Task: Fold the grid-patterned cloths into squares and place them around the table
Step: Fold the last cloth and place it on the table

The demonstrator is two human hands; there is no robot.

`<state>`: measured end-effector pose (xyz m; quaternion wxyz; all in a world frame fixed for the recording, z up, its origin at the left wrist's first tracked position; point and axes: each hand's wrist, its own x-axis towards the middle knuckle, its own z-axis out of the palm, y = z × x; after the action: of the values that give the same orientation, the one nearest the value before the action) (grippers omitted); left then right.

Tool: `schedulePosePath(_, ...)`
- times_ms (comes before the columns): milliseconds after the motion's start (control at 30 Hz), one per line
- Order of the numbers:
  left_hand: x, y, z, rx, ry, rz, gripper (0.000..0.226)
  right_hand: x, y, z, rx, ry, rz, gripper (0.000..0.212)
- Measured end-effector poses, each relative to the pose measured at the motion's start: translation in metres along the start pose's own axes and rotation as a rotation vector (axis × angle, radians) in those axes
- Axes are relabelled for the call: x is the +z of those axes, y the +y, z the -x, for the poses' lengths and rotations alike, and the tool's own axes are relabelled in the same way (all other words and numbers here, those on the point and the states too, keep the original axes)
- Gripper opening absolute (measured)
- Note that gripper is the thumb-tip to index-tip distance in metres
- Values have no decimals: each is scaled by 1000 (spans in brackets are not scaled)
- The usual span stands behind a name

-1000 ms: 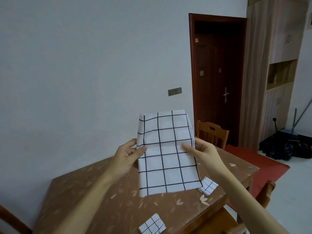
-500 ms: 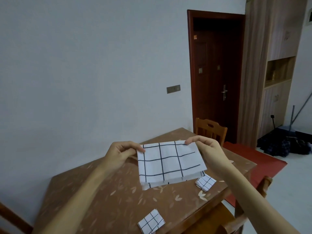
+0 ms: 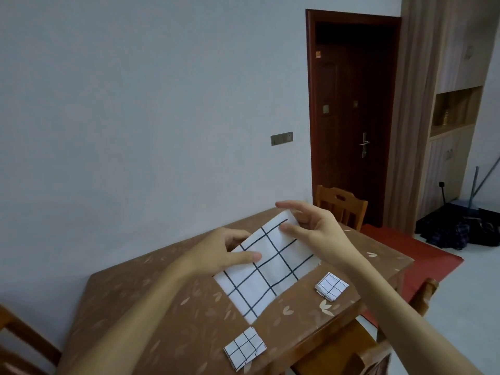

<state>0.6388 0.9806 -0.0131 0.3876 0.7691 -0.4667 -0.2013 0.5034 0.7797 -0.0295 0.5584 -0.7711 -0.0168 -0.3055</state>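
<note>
over the surface point(image 3: 167, 307) centre, left hand point(image 3: 224, 253) at nine o'clock and right hand point(image 3: 311, 228) at one o'clock pinch the half-folded cloth point(image 3: 270, 269), whose loose layers could slip askew if either grip eases.

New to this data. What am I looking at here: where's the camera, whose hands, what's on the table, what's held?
No machine here: a person works with bare hands, filmed by one wide-angle camera worn on the head, looking forward and down. The left hand and right hand both grip a partly folded grid-patterned cloth over a brown wooden table. Two cloths already folded into small squares lie on the table: one near the front edge, one to the right. A wooden chair stands behind the table.
</note>
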Motion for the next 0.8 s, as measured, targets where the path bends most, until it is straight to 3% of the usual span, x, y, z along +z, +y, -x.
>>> schedulePosePath(167,4,-3,13,18,177,126,13,7,4,-5,109,43,27,45)
schedulePosePath(267,2,-12,21,40,358,229,10,15,16,2,308,52,-23,70)
schedulePosePath(333,5,-18,26,60,447,283,11,26,26,9,400,-32,-157,82)
schedulePosePath(433,7,-29,32,55,545,327,14,53,30,17,420,-242,-287,53)
schedulePosePath(500,7,-37,37,25,563,336,14,71,28,18,397,-274,-308,32)
schedulePosePath(800,-32,-78,80,-87,497,414,19,118,22,8,354,-172,-303,19)
